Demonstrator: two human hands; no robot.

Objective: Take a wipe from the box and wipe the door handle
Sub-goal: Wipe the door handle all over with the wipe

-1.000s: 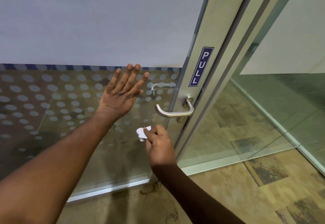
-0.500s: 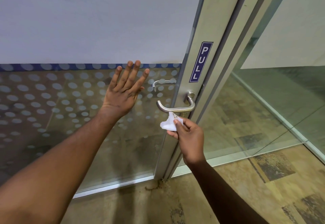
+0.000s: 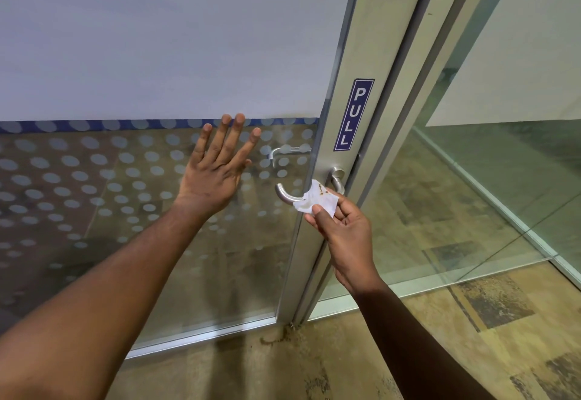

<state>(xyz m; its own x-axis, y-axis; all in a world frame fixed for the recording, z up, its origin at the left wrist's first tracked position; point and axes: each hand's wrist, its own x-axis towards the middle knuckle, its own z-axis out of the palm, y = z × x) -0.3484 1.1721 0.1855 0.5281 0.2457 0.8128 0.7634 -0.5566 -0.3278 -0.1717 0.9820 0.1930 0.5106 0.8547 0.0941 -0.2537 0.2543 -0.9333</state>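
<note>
A brushed metal lever door handle sticks out from the aluminium frame of a glass door. My right hand pinches a small white wipe with brown stains and holds it over the middle of the handle's bar. The handle's curved left end and its base by the frame stay visible. My left hand lies flat on the door glass to the left of the handle, fingers spread, holding nothing. No wipe box is in view.
The glass door carries frosted film and a dot pattern, with a blue PULL sign on its frame above the handle. A second handle shows through the glass. A fixed glass panel stands to the right over patterned flooring.
My right hand has risen with the wipe from below the handle up onto its bar. My left hand has stayed pressed on the glass.
</note>
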